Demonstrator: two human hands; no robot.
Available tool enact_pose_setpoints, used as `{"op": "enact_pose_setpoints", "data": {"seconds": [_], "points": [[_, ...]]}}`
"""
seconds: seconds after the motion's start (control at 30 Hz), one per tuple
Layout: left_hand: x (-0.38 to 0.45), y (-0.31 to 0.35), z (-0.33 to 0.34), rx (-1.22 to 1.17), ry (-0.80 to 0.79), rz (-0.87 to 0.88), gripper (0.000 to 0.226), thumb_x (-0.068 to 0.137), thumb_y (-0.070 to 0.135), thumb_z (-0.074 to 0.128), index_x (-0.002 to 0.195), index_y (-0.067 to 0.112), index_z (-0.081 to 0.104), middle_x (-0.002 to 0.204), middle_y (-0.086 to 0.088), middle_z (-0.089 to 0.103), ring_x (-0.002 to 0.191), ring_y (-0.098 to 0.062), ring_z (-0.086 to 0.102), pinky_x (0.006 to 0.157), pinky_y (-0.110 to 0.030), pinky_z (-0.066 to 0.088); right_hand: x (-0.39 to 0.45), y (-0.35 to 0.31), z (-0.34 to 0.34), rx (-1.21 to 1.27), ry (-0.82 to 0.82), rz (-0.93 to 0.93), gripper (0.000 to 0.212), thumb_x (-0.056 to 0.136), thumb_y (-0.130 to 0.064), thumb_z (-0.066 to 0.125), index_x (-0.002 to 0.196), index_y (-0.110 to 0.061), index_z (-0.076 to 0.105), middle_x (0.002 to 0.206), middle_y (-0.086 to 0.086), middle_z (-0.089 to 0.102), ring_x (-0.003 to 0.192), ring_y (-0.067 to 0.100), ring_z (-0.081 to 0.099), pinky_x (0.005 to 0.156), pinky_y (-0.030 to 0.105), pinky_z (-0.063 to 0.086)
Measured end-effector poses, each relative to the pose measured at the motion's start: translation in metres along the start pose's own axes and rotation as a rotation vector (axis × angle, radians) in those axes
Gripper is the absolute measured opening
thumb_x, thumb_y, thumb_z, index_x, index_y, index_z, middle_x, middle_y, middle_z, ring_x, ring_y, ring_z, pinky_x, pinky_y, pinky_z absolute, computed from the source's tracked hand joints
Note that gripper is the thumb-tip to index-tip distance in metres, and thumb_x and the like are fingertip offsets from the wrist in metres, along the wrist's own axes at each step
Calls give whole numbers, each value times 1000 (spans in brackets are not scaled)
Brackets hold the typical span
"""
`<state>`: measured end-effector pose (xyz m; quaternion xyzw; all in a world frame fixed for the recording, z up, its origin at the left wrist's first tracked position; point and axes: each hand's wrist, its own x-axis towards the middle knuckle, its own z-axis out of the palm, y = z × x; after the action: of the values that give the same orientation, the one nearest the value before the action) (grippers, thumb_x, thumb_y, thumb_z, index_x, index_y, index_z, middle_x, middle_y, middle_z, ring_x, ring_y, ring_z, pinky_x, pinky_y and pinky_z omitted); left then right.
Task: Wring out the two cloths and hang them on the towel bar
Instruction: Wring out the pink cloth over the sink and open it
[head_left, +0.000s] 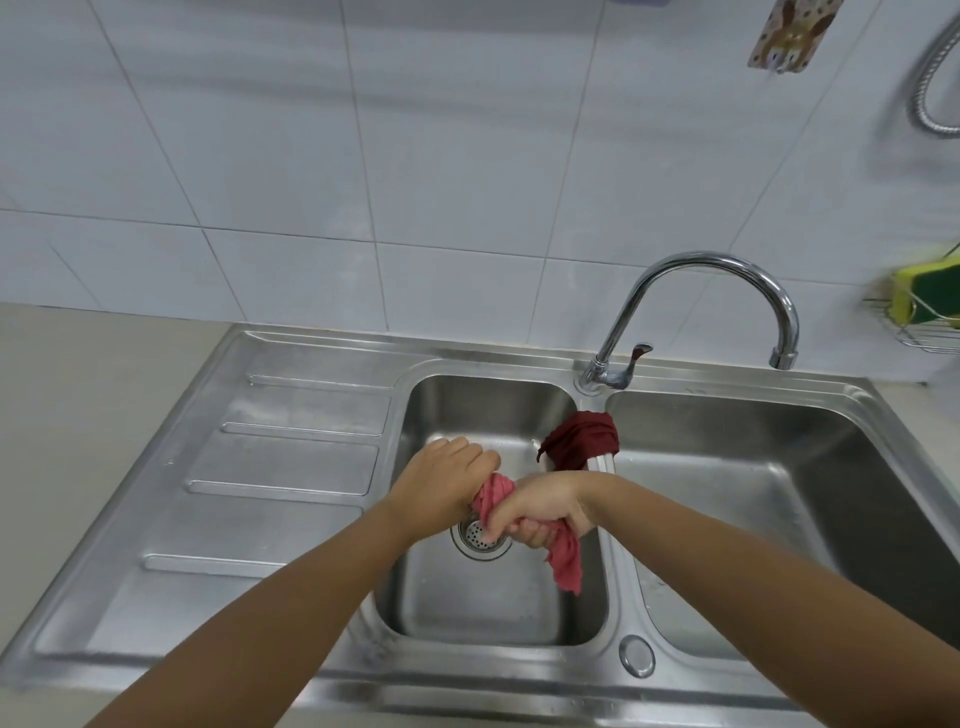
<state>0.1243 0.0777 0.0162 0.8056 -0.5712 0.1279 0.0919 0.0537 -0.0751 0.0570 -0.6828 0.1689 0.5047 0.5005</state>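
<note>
Pink, soft and likely water-heavy, the pink cloth (496, 496) is twisted over the small basin's drain (480, 535), left hand (441, 480) at nine o'clock and right hand (545, 506) at three, both clenched around it. The dark red cloth (584, 439) drapes the sink divider (605, 514) at one o'clock; grip each near the ends.

Pink cloth (497, 498), maroon cloth (582, 439), steel-grey sink (311, 415), yellow-green sponge (930, 291).

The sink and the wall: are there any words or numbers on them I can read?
No readable text anywhere in the head view.
The patterned hanging thing on the wall: pictures only, too blurred to tell any words.
The faucet, the sink, the pink cloth and the dark red cloth: no writing visible.
</note>
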Motion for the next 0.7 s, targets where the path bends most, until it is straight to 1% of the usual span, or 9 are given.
{"op": "enact_pose_setpoints", "data": {"seconds": [0.07, 0.1, 0.2, 0.27, 0.37, 0.43, 0.5, 0.6, 0.7], "points": [[8, -1, -4, -62, -230, -94, 17, 86, 29, 60, 90, 13, 55, 81, -3, 65, 72, -24, 60, 57, -32, 44, 3, -1, 2, -203, 300, -32, 37, 76, -18, 68, 51, -20, 40, 46, -4, 38, 40, 12, 32, 44, 23, 28], [11, -1, -5, -77, -281, -144, 15, 88, 28, 56, 90, 12, 54, 82, -5, 66, 73, -25, 62, 59, -33, 47, 4, -1, 2, -337, 453, -51, 33, 72, -21, 67, 51, -19, 42, 50, -2, 41, 45, 16, 37, 47, 24, 31], [23, -1, -7, -101, -288, -255, 18, 88, 28, 52, 84, 11, 58, 78, -7, 66, 70, -27, 63, 62, -34, 52, 6, 0, -4, -822, 803, -135, 24, 76, -34, 54, 59, -20, 47, 63, -2, 54, 64, 23, 57, 57, 26, 38], [31, 2, -12, -151, -314, -350, 21, 82, 30, 54, 70, 13, 57, 67, -4, 62, 62, -25, 57, 56, -30, 45, 5, -1, -14, -1066, 935, -221, 26, 81, -35, 48, 61, -20, 44, 72, 2, 63, 71, 27, 64, 57, 28, 36], [44, 12, -26, -507, -504, -581, 21, 63, 27, 63, 50, 16, 52, 52, 2, 52, 52, -20, 49, 52, -29, 40, -2, 0, -33, -1339, 964, -335, 27, 83, -31, 49, 59, -19, 41, 73, 6, 66, 67, 31, 65, 54, 30, 36], [46, 23, -36, -919, -576, -746, 25, 54, 22, 65, 40, 17, 45, 42, 5, 45, 40, -14, 38, 43, -21, 32, -6, 3, -42, -1441, 950, -428, 20, 85, -28, 49, 67, -19, 51, 72, 5, 67, 66, 31, 65, 53, 30, 35], [41, 34, -41, -1254, -638, -916, 24, 54, 22, 62, 43, 22, 41, 40, 6, 37, 33, -10, 24, 35, -14, 19, -10, 5, -46, -1500, 963, -519, 21, 90, -30, 47, 80, -16, 61, 74, 4, 68, 67, 29, 64, 53, 29, 34], [30, 43, -38, -1700, -776, -1060, 23, 64, 21, 54, 48, 24, 37, 40, 10, 29, 31, -4, 18, 31, -13, 9, -10, 7, -41, -1464, 981, -654, 24, 91, -34, 49, 86, -16, 65, 70, 4, 67, 63, 27, 62, 52, 29, 40], [24, 43, -34, -1949, -815, -1070, 26, 70, 18, 50, 48, 23, 37, 37, 11, 28, 28, -2, 20, 27, -14, 12, -4, 10, -35, -1339, 1087, -780, 14, 82, -26, 64, 71, -17, 65, 54, 2, 63, 49, 26, 60, 44, 29, 43]]}}
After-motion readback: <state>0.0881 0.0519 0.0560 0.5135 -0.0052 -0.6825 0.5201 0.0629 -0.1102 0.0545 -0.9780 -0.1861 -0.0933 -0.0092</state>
